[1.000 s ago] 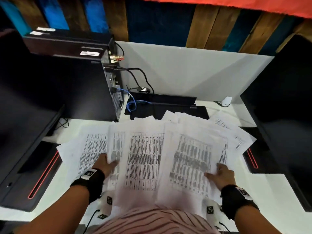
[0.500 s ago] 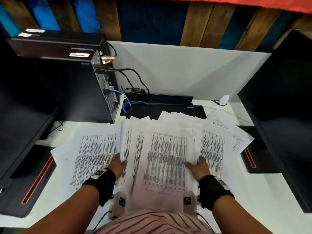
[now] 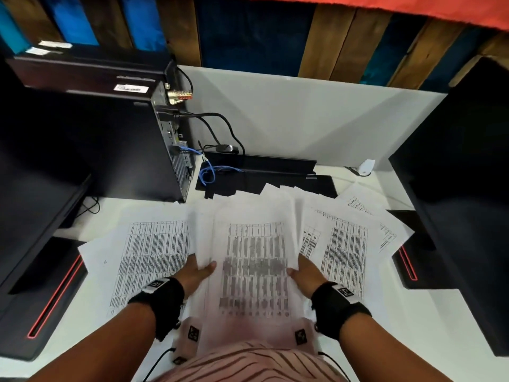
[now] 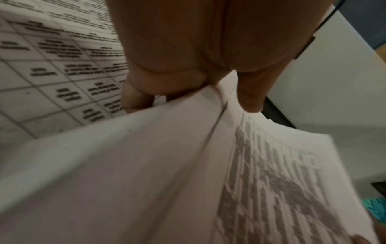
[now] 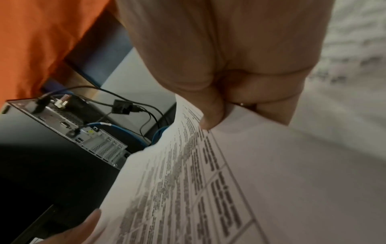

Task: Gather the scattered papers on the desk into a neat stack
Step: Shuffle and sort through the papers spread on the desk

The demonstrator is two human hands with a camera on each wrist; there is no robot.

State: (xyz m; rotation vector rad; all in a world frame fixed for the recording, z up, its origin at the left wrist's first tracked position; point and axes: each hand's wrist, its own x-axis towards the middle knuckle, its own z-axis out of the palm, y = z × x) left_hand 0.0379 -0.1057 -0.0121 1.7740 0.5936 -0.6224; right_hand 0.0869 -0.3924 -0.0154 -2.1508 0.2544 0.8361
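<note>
White sheets printed with tables lie fanned over the desk. A middle bundle of papers [image 3: 256, 260] is raised between both hands. My left hand [image 3: 199, 271] grips its left edge, thumb on top and fingers underneath; the left wrist view shows this pinch on the bundle [image 4: 188, 148]. My right hand [image 3: 298, 268] pinches the right edge, seen in the right wrist view with the thumb over the bundle [image 5: 208, 165]. Loose sheets [image 3: 154, 249] stay flat on the left, and more sheets [image 3: 347, 244] spread out on the right.
A black computer tower [image 3: 132, 144] with cables stands at the back left. A black keyboard [image 3: 264, 172] lies behind the papers. Dark monitors [image 3: 462, 188] and red-striped bases [image 3: 52, 293] flank the white desk [image 3: 413, 340].
Both hands slid inward from the outer sheets, sweeping papers toward the middle. They now grip a central bundle by its two side edges.
</note>
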